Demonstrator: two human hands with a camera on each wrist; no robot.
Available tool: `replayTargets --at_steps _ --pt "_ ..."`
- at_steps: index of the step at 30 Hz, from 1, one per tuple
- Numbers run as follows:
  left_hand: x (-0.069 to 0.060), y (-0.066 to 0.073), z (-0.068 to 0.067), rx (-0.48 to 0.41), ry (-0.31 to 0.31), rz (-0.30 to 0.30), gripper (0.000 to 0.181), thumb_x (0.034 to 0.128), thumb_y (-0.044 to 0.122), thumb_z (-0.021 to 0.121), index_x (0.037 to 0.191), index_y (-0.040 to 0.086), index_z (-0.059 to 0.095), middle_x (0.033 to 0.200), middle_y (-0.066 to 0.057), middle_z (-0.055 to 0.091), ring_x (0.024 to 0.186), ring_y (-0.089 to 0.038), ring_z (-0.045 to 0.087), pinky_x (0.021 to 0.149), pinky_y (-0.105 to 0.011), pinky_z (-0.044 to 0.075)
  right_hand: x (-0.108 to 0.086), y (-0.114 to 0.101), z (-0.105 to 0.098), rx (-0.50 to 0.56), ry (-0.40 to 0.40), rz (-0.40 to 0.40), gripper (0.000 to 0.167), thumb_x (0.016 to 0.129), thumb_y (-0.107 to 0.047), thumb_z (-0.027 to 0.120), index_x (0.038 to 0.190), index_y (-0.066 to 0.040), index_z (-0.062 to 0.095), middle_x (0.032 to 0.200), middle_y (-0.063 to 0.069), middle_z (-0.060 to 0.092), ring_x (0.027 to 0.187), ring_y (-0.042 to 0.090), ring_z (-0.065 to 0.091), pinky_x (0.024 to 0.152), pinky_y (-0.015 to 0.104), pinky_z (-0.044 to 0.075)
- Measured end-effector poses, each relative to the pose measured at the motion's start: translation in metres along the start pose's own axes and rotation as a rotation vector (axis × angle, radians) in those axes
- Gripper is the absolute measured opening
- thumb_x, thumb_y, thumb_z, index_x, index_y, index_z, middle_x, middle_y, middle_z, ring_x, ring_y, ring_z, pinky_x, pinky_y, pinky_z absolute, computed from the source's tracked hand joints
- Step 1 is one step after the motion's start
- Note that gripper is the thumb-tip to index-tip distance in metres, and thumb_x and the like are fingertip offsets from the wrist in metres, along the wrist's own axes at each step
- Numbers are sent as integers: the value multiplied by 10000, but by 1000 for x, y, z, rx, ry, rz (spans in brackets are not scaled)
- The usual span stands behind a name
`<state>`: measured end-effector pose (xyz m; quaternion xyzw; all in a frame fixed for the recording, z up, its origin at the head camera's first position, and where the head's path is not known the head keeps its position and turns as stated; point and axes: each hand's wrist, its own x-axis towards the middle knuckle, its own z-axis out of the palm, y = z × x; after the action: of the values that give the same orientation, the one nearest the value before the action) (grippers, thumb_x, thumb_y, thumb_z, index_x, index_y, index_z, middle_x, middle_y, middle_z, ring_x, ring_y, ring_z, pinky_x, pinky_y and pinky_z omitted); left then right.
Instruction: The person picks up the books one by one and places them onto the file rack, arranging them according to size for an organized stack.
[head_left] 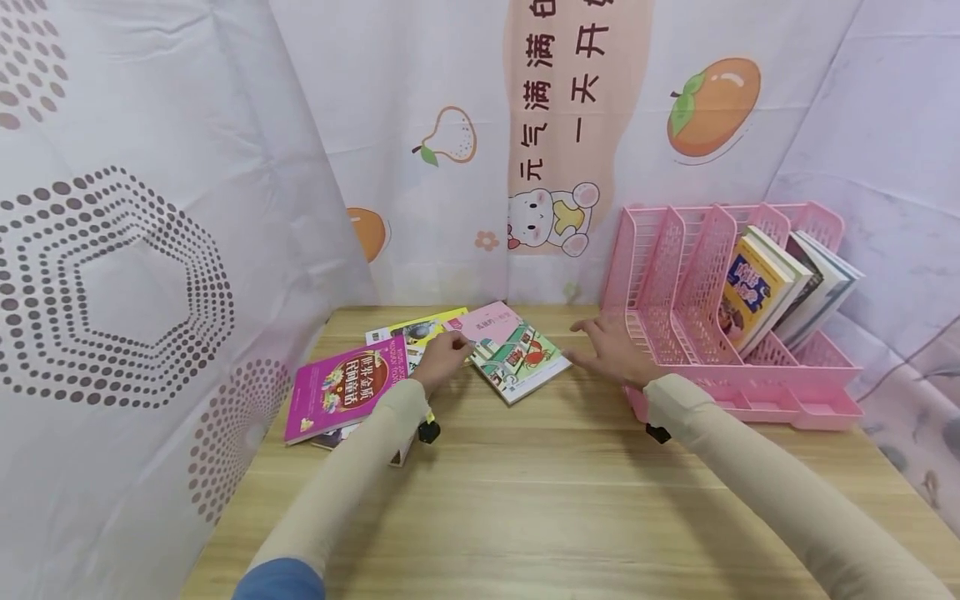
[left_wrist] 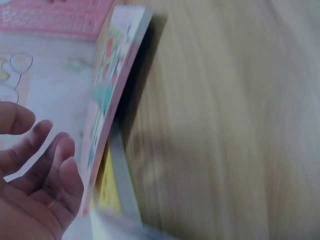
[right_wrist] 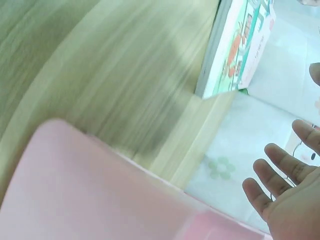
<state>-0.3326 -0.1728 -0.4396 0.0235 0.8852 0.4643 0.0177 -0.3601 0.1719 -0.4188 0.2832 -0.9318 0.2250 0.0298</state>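
A pink picture book (head_left: 517, 348) with a green-roofed scene and a crab on its cover lies face up at the middle back of the table. My left hand (head_left: 444, 358) is over its left side with loosely curled fingers; in the left wrist view the hand (left_wrist: 42, 185) holds nothing. Whether it touches the book cannot be told. To the right of the book, my right hand (head_left: 617, 357) has spread fingers, and the right wrist view shows this hand (right_wrist: 290, 187) holding nothing. The same book (right_wrist: 232, 55) stands apart from those fingers.
A magenta book (head_left: 318, 396) overlaps other books at the left, including a yellow one (head_left: 457, 314). At the right, a pink slotted rack (head_left: 652, 267) holds several leaning books, among them a yellow one (head_left: 753, 292). A printed curtain (head_left: 450, 225) hangs behind the table (head_left: 525, 500).
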Motion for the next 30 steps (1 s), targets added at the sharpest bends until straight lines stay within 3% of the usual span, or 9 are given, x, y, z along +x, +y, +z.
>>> replayTargets --at_steps 4,7,10,13,16,19,22,26,30 --pt "-6 -13 -27 4 4 -12 246 1046 218 596 1145 7 673 1081 -194 670 910 -270 642 736 -331 539 1 -3 9 14 -11 -1 656 984 -508 641 1420 -35 514 1427 263 508 1346 459 429 1119 652 290" --pt "-9 -22 -51 51 -2 12 248 1056 202 589 1156 -7 676 1089 -176 673 930 -279 647 761 -355 547 2 -4 15 7 -9 3 665 979 -537 632 1422 -55 517 1429 253 514 1343 446 445 1102 641 339" --pt "-11 -33 -74 153 14 75 214 1043 145 604 1118 -34 695 1087 -168 691 971 -311 648 823 -431 548 2 -5 20 5 -17 11 676 968 -562 635 1411 -62 528 1418 248 522 1324 446 457 1086 636 363" --pt "-15 -47 -93 308 78 122 171 990 86 653 1079 -48 712 1096 -198 695 1039 -355 634 924 -501 514 0 -6 23 23 -37 25 689 964 -570 641 1413 -59 532 1417 243 524 1312 438 462 1081 628 373" --pt "-22 -63 -111 442 143 99 204 947 99 712 1088 -50 709 1120 -241 667 1080 -410 602 976 -562 469 -2 -8 26 42 -46 36 683 985 -570 612 1425 -55 532 1425 239 523 1322 432 456 1096 622 360" --pt "-32 -79 -129 570 162 62 326 928 208 768 1121 -46 700 1126 -248 655 1069 -420 594 973 -575 457 -3 -9 28 59 -38 36 666 1018 -567 556 1432 -46 533 1427 244 523 1338 441 448 1107 625 342" --pt "-42 -94 -147 645 123 40 476 904 342 805 1133 -61 692 1055 -224 687 979 -390 631 918 -552 491 -4 -9 30 79 -29 43 636 1036 -554 528 1420 -46 542 1422 243 529 1350 442 442 1114 629 331" --pt "-57 -112 -170 690 19 -41 628 883 507 785 1128 -59 672 931 -156 703 866 -337 645 882 -579 492 -5 -7 33 101 -31 50 640 1042 -568 501 1415 -48 541 1436 236 523 1371 433 425 1124 629 320" --pt "-68 -122 -187 716 -75 -123 761 867 599 754 1209 -68 625 963 -158 689 902 -352 640 922 -661 446 -5 -6 38 121 -39 34 670 1051 -579 468 1429 -28 528 1445 242 519 1380 438 408 1129 635 304"
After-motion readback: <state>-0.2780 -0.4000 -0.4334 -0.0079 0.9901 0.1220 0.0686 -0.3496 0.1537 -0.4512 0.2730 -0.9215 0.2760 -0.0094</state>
